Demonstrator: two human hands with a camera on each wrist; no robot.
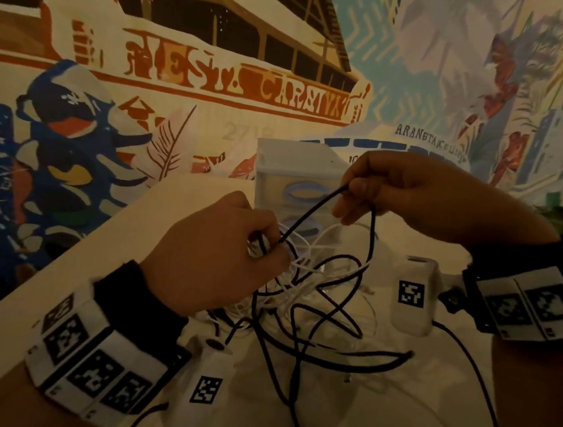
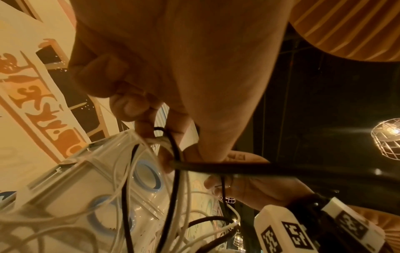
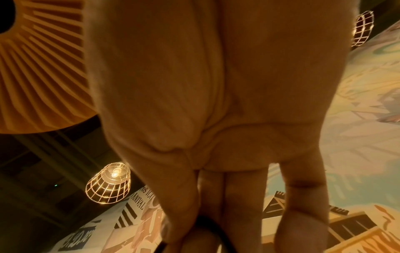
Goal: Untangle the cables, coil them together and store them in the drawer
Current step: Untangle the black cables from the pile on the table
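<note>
A tangle of black cable (image 1: 316, 306) and thin white cable (image 1: 301, 277) hangs over the white table (image 1: 156, 215). My left hand (image 1: 221, 252) grips the knot of black and white strands (image 2: 166, 142) at its top. My right hand (image 1: 395, 193), raised higher and to the right, pinches a loop of the black cable (image 1: 322, 200) between thumb and fingers. In the right wrist view my right hand (image 3: 207, 222) fills the picture, with a bit of black cable (image 3: 207, 220) at the fingertips. The small translucent drawer unit (image 1: 290, 179) with blue handles (image 2: 147, 176) stands shut behind the hands.
Two white blocks with black-and-white markers lie on the table, one near front centre (image 1: 205, 381), one at the right (image 1: 413, 295). A black lead (image 1: 474, 373) trails off the right block. A painted mural wall (image 1: 183, 76) rises behind the table.
</note>
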